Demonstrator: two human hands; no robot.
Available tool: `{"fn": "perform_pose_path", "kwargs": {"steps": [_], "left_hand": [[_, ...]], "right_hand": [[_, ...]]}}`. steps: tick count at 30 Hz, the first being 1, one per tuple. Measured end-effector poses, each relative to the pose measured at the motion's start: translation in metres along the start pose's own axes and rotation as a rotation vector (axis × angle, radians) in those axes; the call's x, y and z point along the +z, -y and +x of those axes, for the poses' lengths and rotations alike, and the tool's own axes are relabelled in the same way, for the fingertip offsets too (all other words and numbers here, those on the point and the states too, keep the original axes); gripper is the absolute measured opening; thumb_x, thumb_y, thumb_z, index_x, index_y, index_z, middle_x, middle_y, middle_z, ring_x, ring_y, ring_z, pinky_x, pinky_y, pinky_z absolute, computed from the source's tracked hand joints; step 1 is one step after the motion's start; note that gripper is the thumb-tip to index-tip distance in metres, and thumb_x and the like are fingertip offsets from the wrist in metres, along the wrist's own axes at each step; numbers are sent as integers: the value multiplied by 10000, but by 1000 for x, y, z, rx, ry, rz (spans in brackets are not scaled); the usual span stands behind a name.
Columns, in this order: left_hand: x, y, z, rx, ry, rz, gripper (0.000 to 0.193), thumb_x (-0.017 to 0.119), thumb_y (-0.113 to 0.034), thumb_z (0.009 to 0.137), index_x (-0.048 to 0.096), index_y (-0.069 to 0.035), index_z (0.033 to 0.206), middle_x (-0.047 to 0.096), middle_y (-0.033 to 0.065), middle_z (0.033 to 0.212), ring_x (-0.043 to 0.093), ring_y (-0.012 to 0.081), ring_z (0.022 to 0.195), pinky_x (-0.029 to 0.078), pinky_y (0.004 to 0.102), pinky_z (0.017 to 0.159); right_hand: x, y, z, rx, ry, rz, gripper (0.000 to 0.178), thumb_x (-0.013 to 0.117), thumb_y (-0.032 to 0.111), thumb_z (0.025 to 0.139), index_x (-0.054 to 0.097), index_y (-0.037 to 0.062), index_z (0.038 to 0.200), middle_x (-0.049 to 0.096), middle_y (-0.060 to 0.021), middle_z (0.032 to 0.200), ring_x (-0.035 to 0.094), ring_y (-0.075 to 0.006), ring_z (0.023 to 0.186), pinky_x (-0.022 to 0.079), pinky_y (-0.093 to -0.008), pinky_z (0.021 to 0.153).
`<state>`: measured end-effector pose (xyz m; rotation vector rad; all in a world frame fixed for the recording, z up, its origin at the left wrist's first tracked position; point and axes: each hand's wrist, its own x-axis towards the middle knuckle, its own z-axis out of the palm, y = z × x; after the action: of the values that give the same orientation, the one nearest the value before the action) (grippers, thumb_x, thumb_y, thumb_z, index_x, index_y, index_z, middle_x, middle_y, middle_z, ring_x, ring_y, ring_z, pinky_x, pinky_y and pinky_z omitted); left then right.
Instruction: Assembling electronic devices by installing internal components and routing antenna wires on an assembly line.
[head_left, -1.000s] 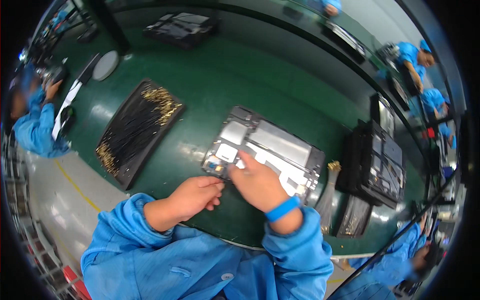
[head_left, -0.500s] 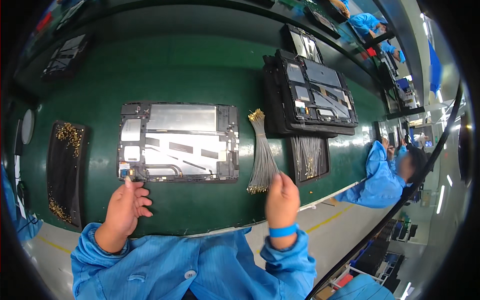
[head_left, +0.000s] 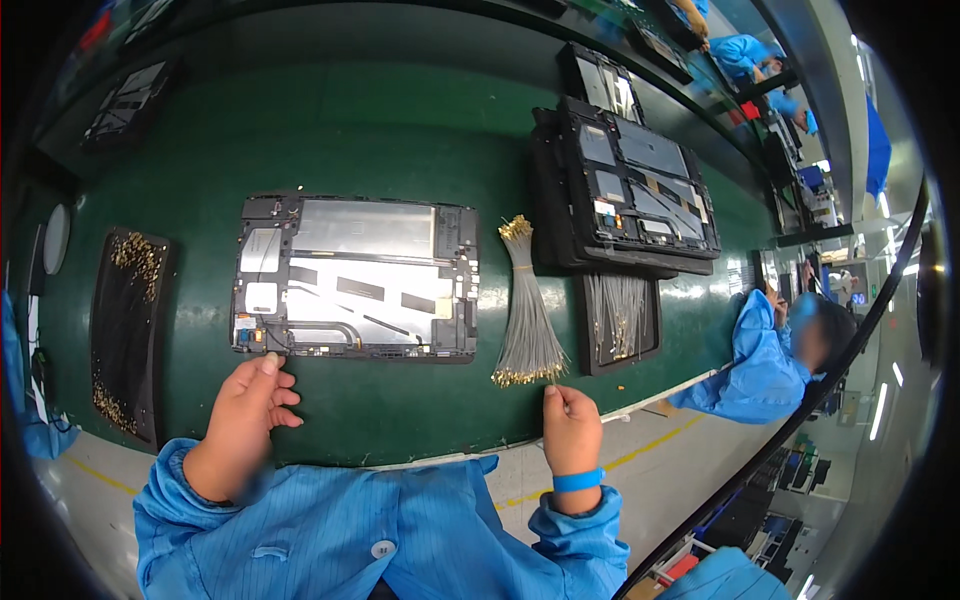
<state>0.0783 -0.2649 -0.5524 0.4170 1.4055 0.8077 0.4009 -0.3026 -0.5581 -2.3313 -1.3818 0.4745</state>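
Opened tablet (head_left: 350, 292) lies flat on the green table (head_left: 380, 415), internals up, centre-left. Left hand (head_left: 248, 410) is at its near edge, left end: thumb and forefinger close together, other fingers loosely curled; can't tell if that grip has anything in it. Right hand (head_left: 573, 430), blue wristband (head_left: 577, 481) on, is at the near tips of the bundle of grey cables (head_left: 527, 315), just right of the tablet: thumb and forefinger together, can't tell if the grip has a cable end. Bundle is banded, gold connectors both ends. Far right: second opened tablet (head_left: 645, 150) on stacked black trays (head_left: 552, 215). Left: black tray (head_left: 164, 330) of black cables (head_left: 122, 330), gold ends.
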Motion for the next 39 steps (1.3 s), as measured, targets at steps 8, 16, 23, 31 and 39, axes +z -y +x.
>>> {"fn": "perform_pose_path", "kwargs": {"steps": [8,16,23,31,39], "left_hand": [[25,-12,-30,1269,345,1069,276,599,-167,703,554,-46,947,532,103,894,509,275,823,430,374,752],[42,-8,-37,1304,645,1174,247,567,-119,659,562,-54,898,515,28,710,512,166,618,411,256,489],[71,-4,21,1385,2,1357,211,526,-122,633,555,-64,834,500,18,722,488,158,685,409,267,549],[72,-4,22,1290,51,1431,241,499,-126,628,552,-60,853,516,29,763,496,171,713,426,282,572],[76,-8,19,1247,56,1506,252,491,-135,635,544,-43,863,511,40,760,501,174,720,444,270,577]], "right_hand": [[-61,43,-35,-274,595,513,123,577,150,751,591,33,785,594,-107,757,563,-234,702,439,-286,600],[-10,86,-22,-262,1356,789,118,559,161,783,570,48,816,546,-22,686,524,-115,648,421,-235,563],[32,112,4,363,389,1554,280,445,192,857,396,22,1073,549,-101,848,512,-141,667,435,-262,614],[68,102,3,-151,10,1185,297,323,241,896,322,25,1100,549,-143,879,521,-163,696,441,-270,617],[89,88,6,-468,-65,1059,264,346,220,890,334,38,1080,558,-147,851,544,-189,753,439,-288,676]]}}
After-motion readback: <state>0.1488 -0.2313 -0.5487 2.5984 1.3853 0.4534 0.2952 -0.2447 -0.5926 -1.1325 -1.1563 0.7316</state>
